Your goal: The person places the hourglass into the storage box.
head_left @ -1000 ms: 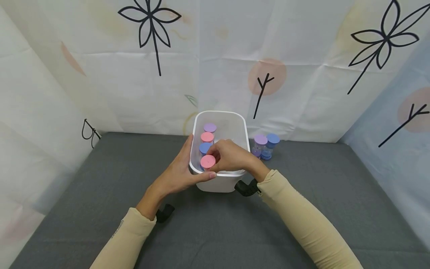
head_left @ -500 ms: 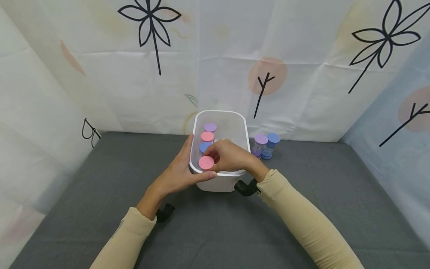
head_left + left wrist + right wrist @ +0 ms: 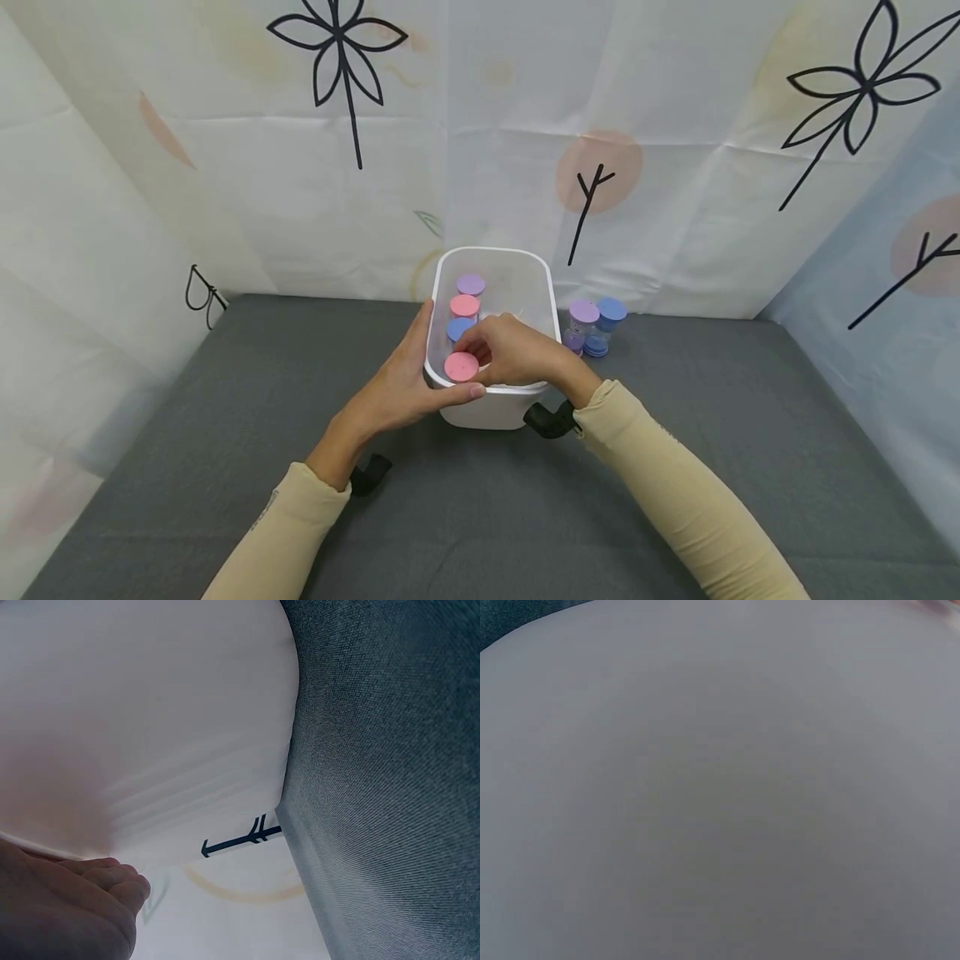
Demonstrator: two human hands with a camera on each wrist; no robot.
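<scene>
A white plastic bin (image 3: pixel 491 408) stands on the grey cloth, its rim facing up. My right hand (image 3: pixel 517 350) reaches over its right side and pinches a sand timer with a pink cap (image 3: pixel 461 367) in the near left corner; its lower part is hidden. Behind it in a row along the left wall are a blue-capped timer (image 3: pixel 459 329), a pink-capped one (image 3: pixel 465 306) and a purple-capped one (image 3: pixel 471 285). My left hand (image 3: pixel 397 383) rests against the bin's left side, fingers straight along the outer wall and thumb stretched across the near rim.
Just right of the bin, a purple sand timer (image 3: pixel 581 325) and a blue sand timer (image 3: pixel 606 325) stand side by side on the grey cloth (image 3: pixel 480 517). A patterned white curtain (image 3: pixel 495 192) hangs close behind the bin.
The pink-capped timer in my right hand has shifted slightly left and toward the near corner of the bin. My left hand has kept its place.
</scene>
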